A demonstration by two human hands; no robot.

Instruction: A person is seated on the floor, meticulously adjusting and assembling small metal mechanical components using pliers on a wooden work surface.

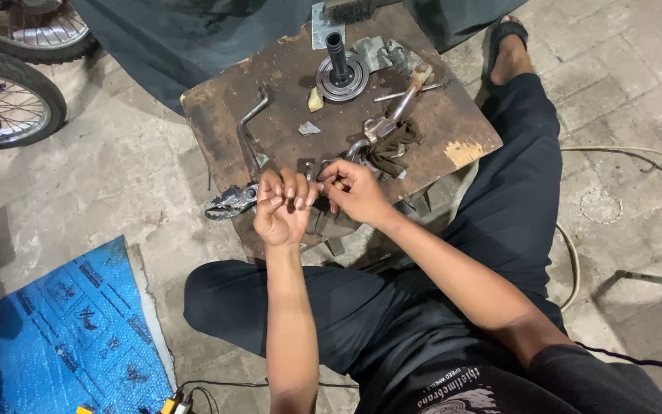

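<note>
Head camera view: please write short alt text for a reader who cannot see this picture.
A seated person's left hand and right hand pinch small metal parts together at the near edge of a worn brown wooden work board. On the board lie a round grey metal hub with an upright shaft, a dark rag and a bent metal lever.

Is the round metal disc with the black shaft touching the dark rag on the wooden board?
Apart. The head view shows bare board between the disc and the rag.

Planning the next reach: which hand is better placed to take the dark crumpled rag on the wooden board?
Right hand: the dark crumpled rag lies just beyond its fingertips; the left hand is farther off.
</note>
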